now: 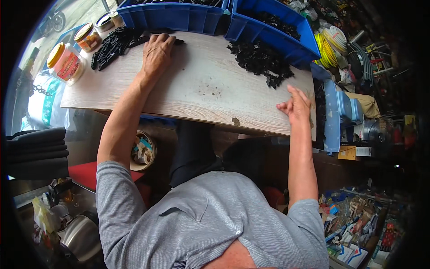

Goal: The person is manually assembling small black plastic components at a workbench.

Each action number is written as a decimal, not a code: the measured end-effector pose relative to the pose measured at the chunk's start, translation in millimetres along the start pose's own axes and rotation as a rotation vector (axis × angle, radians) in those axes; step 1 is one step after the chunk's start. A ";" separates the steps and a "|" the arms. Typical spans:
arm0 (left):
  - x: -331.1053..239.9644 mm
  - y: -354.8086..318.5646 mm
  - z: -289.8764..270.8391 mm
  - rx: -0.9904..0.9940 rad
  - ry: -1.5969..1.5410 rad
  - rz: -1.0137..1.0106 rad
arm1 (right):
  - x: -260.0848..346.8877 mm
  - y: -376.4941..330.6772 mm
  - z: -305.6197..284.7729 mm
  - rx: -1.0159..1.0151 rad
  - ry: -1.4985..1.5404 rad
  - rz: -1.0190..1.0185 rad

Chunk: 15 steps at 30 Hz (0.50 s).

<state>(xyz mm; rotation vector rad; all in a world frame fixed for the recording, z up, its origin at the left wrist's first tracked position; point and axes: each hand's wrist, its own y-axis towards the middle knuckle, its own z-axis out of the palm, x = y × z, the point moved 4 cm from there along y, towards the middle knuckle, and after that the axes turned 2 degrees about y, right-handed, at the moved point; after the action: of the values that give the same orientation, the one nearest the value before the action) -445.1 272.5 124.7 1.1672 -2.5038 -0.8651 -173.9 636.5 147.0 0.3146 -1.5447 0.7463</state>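
Nearest the person, the right hand [294, 106] rests at the near right edge of the pale wooden bench [201, 85], its fingers loosely curled with the forefinger raised toward the far side; it grips nothing. Just beyond it, up and slightly to the left, lies a loose heap of black plastic parts [262, 60], spilling toward the bench's right end beside a blue bin [268, 31]. This heap sits nearer the right hand than the left. Farther off, the left hand [156, 54] lies flat and spread, palm down, its fingertips touching a row of black clips [112, 45] whose line runs diagonally from near left to far right. Behind it stands a second blue bin [172, 15], with lidded jars [67, 60] at the left.
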 end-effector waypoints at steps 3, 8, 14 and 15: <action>-8.7 0.9 -6.6 -0.063 -0.022 -0.014 | 3.0 -2.6 24.8 0.066 -0.169 0.010; -4.6 1.7 -1.1 0.015 -0.042 -0.024 | 2.2 -3.1 52.7 0.066 -0.407 0.012; -50.4 -12.6 -16.9 0.054 -0.196 0.052 | 3.0 -0.7 56.8 0.040 -0.539 -0.049; -53.7 -13.0 -19.5 0.047 -0.209 0.064 | 4.1 -1.1 57.6 0.041 -0.571 -0.065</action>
<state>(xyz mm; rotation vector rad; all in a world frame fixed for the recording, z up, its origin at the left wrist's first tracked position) -393.5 298.8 133.7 1.0531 -2.7255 -0.9609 -218.8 600.8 153.7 0.6466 -2.0427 0.6686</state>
